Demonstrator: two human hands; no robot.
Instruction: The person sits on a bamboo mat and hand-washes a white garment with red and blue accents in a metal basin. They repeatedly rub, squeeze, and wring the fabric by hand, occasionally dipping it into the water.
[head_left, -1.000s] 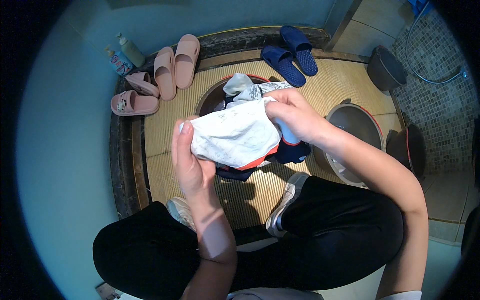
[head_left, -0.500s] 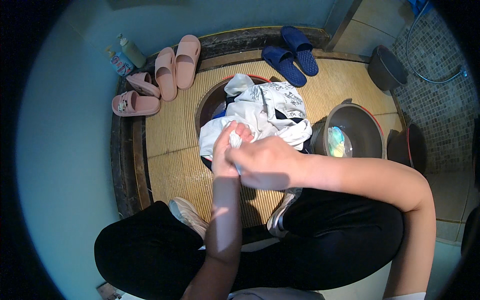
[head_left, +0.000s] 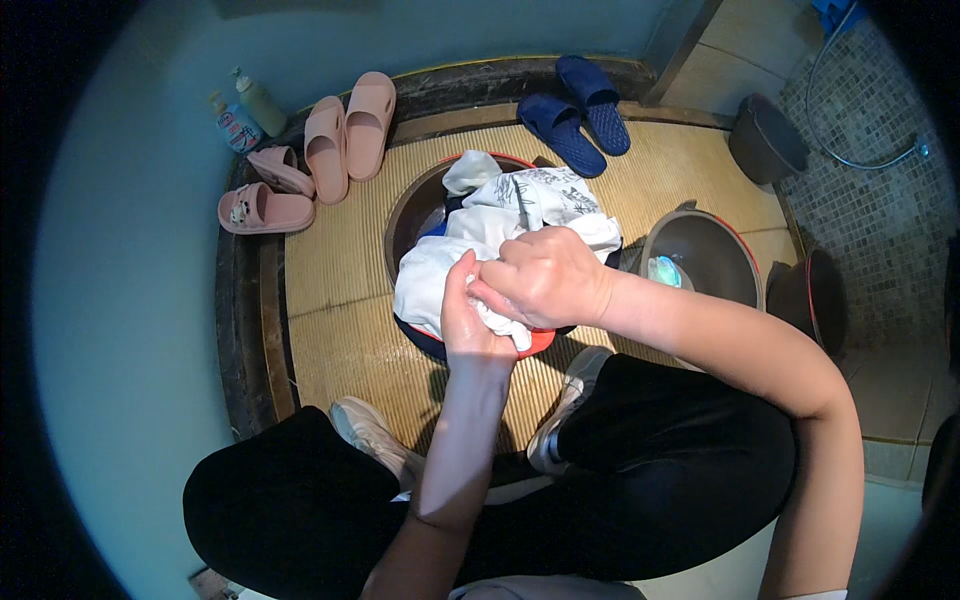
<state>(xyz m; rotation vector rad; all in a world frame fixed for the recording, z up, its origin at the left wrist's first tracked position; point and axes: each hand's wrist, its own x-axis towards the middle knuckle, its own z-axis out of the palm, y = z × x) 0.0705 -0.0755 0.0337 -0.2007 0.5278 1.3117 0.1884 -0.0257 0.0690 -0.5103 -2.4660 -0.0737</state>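
A bunched white cloth (head_left: 500, 325) is between my two hands, over the near side of a round brown basin (head_left: 400, 225). My left hand (head_left: 468, 315) lies under it, palm turned up, fingers curled around the fabric. From above, my right hand (head_left: 552, 277) presses in as a closed fist gripping the same cloth; its fingertips are mostly hidden. The basin is heaped with white laundry, including a white garment with dark printed drawings (head_left: 560, 195). Dark blue fabric shows underneath at the near edge, beside a red patch I cannot make out.
To the right, a grey-brown bucket (head_left: 745, 245) holds a colourful item (head_left: 664, 270), partly behind my forearm. Other dark buckets (head_left: 768, 138) stand farther right. Pink slippers (head_left: 370, 125), blue slippers (head_left: 563, 133) and pump bottles (head_left: 260, 103) line the wall. My knees flank the ribbed mat (head_left: 340, 350).
My right hand, blurred and lower before, has moved up and away from me over the cloth. My left hand has shifted slightly right, and more of the bunched cloth now shows below the hands.
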